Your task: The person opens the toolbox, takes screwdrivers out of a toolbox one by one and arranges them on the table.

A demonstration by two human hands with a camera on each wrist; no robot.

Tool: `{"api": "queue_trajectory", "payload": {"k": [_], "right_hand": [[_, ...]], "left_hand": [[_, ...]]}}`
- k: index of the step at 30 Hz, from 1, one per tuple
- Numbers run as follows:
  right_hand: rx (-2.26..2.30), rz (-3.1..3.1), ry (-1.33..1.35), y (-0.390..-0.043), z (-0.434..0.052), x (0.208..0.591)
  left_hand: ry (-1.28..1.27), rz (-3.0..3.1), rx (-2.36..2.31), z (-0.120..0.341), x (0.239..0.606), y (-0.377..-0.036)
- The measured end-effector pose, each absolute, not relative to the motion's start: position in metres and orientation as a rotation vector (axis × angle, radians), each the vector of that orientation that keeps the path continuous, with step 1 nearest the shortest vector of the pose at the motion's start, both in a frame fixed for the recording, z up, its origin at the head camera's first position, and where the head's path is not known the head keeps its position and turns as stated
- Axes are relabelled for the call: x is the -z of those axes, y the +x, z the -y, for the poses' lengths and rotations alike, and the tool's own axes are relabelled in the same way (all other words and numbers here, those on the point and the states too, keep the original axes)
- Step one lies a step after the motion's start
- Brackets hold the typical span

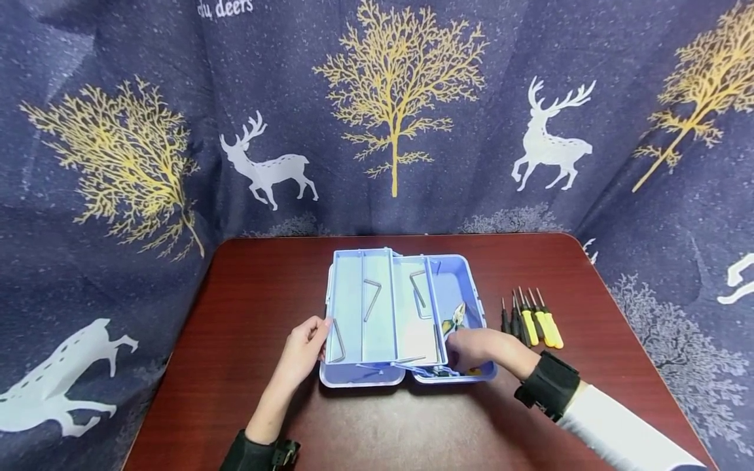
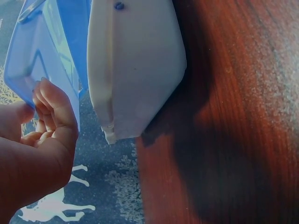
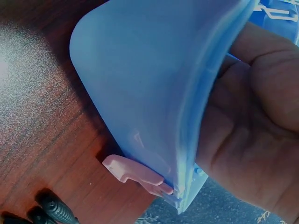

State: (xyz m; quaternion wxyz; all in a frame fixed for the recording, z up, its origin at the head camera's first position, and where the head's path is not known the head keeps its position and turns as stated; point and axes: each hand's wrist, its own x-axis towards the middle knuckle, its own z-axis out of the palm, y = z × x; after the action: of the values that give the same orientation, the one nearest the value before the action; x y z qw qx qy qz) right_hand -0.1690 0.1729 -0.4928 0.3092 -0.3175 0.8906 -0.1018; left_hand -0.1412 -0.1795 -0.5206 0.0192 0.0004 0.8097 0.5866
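A blue plastic toolbox (image 1: pixel 362 376) stands unfolded on the table, its compartment trays (image 1: pixel 347 281) spread out. My left hand (image 1: pixel 303 347) pinches the left tray's outer edge between thumb and curled fingers; the left wrist view shows the hand (image 2: pixel 51 135) at that rim. On the right, my right hand (image 1: pixel 480 347) reaches down into the open bottom compartment (image 1: pixel 448 275). The box wall hides its fingers in the right wrist view, so whether they hold anything is unclear. Pliers (image 1: pixel 458 315) lie just beyond that hand. Bent hex keys (image 1: pixel 374 301) lie in the trays.
Several screwdrivers with yellow (image 1: pixel 550 330) and black handles (image 1: pixel 505 322) lie in a row right of the toolbox. A pink latch (image 3: pixel 135 172) juts from the box's outer wall. Behind the table (image 1: pixel 271 275) hangs a dark blue cloth (image 1: pixel 265 59) printed with deer and trees.
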Motion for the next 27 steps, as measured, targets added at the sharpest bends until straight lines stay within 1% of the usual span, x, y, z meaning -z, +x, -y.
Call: {"api": "queue_trajectory", "payload": {"k": [8,20,27], "right_hand": [[0.279,-2.31,-0.831,-0.177,-0.181,0.492],[0.446,-2.376,-1.063,-0.184,-0.187,0.478],[0.45,-2.476,-0.977,-0.184,-0.2,0.464]], "left_hand": [[0.007,-2.532,-1.812,0.174,0.519,-0.141],[-0.025,-2.498,-1.817,0.173,0.518,-0.142],[-0.027,-2.494,-1.823,0.174,0.519,-0.141]]}}
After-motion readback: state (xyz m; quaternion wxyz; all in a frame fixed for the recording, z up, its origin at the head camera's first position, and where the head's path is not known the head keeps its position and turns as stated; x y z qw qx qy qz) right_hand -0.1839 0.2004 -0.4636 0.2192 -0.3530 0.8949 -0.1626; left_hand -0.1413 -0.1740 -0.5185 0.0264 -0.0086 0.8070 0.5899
